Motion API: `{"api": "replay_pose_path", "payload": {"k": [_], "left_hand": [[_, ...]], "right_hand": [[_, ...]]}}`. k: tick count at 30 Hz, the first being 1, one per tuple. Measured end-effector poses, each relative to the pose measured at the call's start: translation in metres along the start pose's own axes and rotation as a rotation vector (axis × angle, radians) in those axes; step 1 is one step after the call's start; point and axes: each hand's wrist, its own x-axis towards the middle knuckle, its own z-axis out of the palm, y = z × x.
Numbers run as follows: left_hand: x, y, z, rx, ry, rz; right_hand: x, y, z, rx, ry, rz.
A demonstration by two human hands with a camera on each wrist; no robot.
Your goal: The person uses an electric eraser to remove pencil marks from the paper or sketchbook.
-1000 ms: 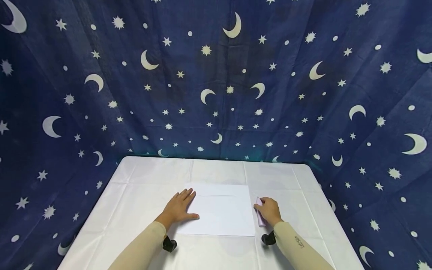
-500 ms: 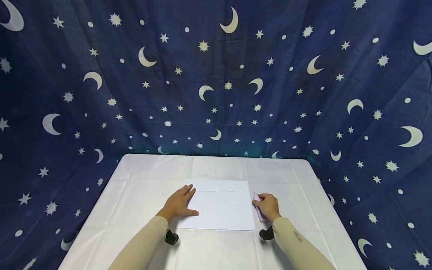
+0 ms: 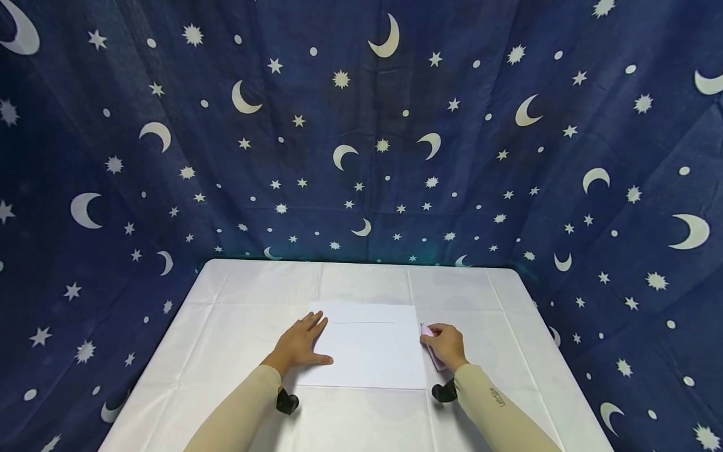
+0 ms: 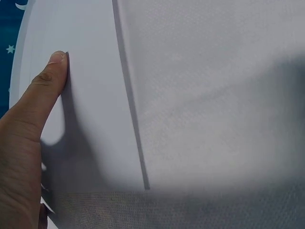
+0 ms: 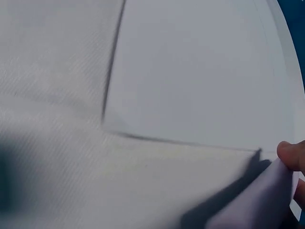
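A white sheet of paper (image 3: 373, 351) lies on the white-covered table, with one thin dark line (image 3: 363, 322) across its upper part. My left hand (image 3: 301, 342) rests on the sheet's left side, fingers spread. In the left wrist view its thumb (image 4: 50, 78) stretches over the paper. Just beyond the right edge, my right hand (image 3: 447, 345) pinches a long, pale lilac object (image 3: 433, 353) with a narrow upper end. Only part of this object (image 5: 259, 200) shows in the right wrist view, under the thumb; its exact kind cannot be told.
The table (image 3: 237, 289) has rounded far corners and a creased white cloth. A dark blue curtain (image 3: 361, 125) with moons and stars hangs behind and on both sides. Black wrist devices (image 3: 287, 402) sit below the sleeves.
My right hand has shifted slightly left toward the paper's edge, and the lilac object has tilted, its upper end swinging left. My left hand keeps its place on the sheet.
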Motion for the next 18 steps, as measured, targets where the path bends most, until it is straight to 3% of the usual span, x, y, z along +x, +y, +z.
{"api": "replay_pose_path", "payload": {"k": [18], "left_hand": [[-0.007, 0.007, -0.003, -0.009, -0.003, -0.01]], "right_hand": [[0.003, -0.017, 0.007, 0.063, 0.005, -0.029]]}}
